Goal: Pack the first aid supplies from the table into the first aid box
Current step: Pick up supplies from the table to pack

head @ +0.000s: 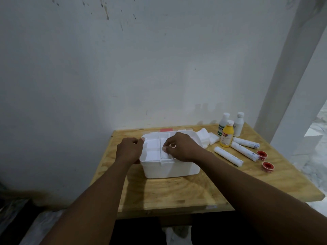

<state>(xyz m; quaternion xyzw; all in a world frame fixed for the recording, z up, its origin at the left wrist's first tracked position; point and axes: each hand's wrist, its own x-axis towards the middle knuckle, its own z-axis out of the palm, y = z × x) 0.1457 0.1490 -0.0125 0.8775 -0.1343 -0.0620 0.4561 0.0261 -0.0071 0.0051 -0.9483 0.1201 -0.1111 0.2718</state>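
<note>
A white first aid box (169,167) stands open on the wooden table (177,193), with a white divided tray (153,147) sitting in its top. My left hand (130,150) grips the box's left rim. My right hand (182,146) pinches the tray's middle divider handle. To the right of the box lie white gauze pads (207,138), three bottles, one of them yellow (227,134), three rolled bandages (228,156) and two red tape rolls (268,166).
The table stands against a white wall (141,68). A white pillar (292,76) rises at the right. The box's lid with a red patch (166,130) lies folded back behind the box. Dark floor shows below the table's near edge.
</note>
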